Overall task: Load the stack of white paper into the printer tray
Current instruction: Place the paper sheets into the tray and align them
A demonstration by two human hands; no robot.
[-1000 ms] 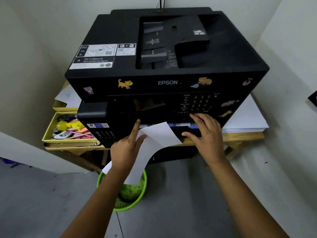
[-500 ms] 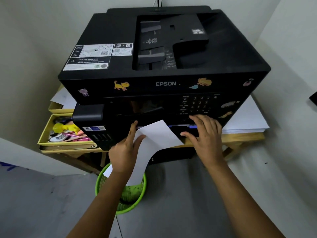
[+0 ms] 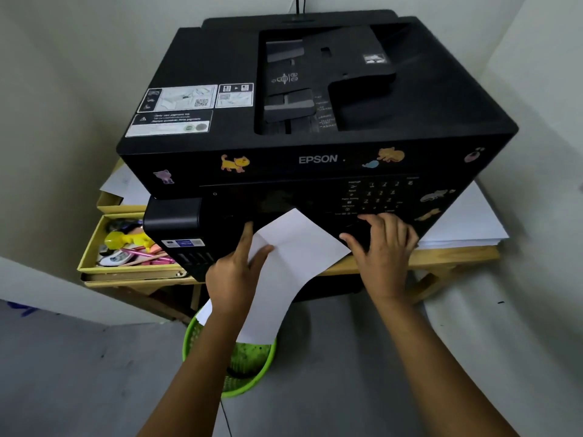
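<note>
The white paper sheet (image 3: 293,266) has risen against the black Epson printer (image 3: 315,159); left hand (image 3: 235,279) pinches it, right hand (image 3: 383,247) spread, bracing the front.

The left hand (image 3: 235,272) holds a white sheet of paper (image 3: 293,263) between thumb and fingers, with one finger pointing up at the front of the black printer (image 3: 315,99). The far corner of the paper touches the printer just above this hand. To the right, the right hand (image 3: 385,247) rests on the printer's front with fingers spread. A paper stack (image 3: 467,225) lies on the wooden worktop (image 3: 457,257) right of that hand. Below the left hand stands a green basket (image 3: 252,373).
</note>
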